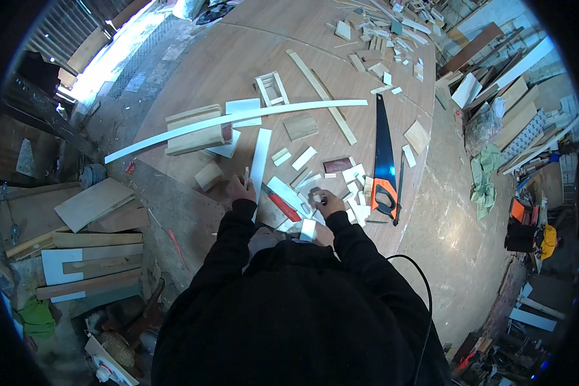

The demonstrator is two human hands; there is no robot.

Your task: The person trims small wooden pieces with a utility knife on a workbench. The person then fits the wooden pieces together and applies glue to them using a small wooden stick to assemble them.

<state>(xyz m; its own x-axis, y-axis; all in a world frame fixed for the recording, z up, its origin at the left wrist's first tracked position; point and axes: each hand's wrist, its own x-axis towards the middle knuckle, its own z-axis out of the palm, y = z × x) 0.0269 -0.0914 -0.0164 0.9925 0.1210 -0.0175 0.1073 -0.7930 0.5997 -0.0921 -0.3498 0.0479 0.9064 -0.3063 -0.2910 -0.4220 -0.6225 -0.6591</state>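
Well, from my remote seat I look down through the head camera and start at the left, where loose boards [96, 204] lie in a pile beside the brown counter [360, 138]. A long white strip [302, 107] runs across a wooden block [196, 143] and reaches far to the right. Below that block sits a smaller wood offcut [208, 175], and just beside it I find the left hand [239, 188]. Its fingers are curled closed around a thin pale stick [246, 174] that points up, right next to a flat white board [260, 154]. Further right, a red tool [283, 206] lies aslant between the hands. Then comes the right hand [329, 202], its fingers bent toward a small piece [316, 195] at their tips; I cannot tell whether they grip it or only touch it. Pale offcuts [360, 211] crowd around that hand. At the far right of the counter lies a handsaw [383, 151], its black blade pointing away and its orange handle nearest me, with a dark rod [401, 183] alongside.
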